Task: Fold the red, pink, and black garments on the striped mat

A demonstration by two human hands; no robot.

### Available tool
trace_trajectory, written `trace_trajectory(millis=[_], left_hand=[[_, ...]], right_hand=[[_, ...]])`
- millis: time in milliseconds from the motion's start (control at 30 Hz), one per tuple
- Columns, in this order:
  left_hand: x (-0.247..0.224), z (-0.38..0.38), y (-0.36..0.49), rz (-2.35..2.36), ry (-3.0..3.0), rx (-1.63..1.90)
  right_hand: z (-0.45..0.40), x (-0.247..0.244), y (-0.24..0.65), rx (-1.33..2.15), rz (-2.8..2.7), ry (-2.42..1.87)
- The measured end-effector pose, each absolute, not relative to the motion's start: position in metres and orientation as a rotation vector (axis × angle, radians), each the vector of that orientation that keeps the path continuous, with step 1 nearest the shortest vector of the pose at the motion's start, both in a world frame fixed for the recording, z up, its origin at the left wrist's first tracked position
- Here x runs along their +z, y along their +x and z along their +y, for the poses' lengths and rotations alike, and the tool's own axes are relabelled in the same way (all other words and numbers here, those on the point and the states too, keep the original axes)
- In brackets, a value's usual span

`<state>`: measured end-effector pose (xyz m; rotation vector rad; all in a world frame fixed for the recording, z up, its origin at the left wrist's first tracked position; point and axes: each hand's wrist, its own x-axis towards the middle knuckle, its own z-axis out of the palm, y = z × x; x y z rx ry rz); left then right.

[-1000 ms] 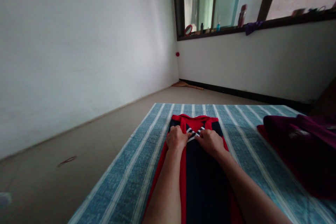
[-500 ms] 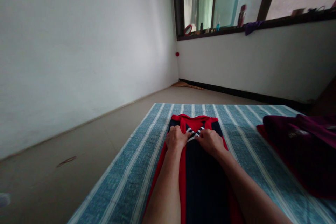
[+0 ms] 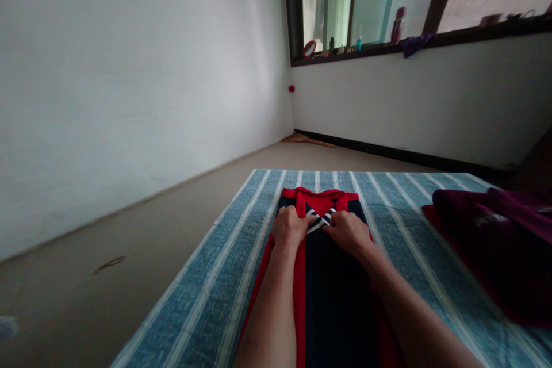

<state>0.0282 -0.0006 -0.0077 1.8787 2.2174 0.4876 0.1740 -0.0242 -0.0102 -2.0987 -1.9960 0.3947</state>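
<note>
Shirt [image 3: 340,293]: red and navy, laid lengthwise on the striped cloth [image 3: 409,230], red collar [image 3: 317,194] at the far end, near end running out of the bottom of the view. Can't tell what is under the cloth: bed or tabletop.

Both hands on the shirt, just below the collar. Left hand [image 3: 290,227] on the shirt's left side, thumb out to the striped trim [image 3: 318,221] at the V of the neck. Right hand [image 3: 348,231] on the right side, fingers bent, thumb side near the trim's other edge. Can't tell on either hand whether fabric is pinched or just pressed; fingertips partly hidden. Small gap between hands, trim shows in it. Forearms lie over the shirt's lower part, some of it covered.

Right of the shirt, apart from it, same cloth: clothes pile [image 3: 509,264], dark purple on top, red edge underneath, cut off by the frame.

Left of the shirt: floor [image 3: 172,230], with a thin loop [image 3: 109,264] on it. Beyond the shirt: broom-like item [image 3: 297,138] on the floor at the wall corner, window [image 3: 371,0] above. On the sill: round mirror [image 3: 309,49], pinkish bottle [image 3: 398,26], purple rag [image 3: 416,45] hanging over the edge.
</note>
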Motion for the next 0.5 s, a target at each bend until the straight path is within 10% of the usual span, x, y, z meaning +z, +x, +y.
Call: trace_trajectory(millis=[500], left_hand=[[-0.008, 0.0, 0.027, 2.227, 1.905, 0.447]], right_hand=[[-0.028, 0.003, 0.174, 0.286, -1.98, -2.081]])
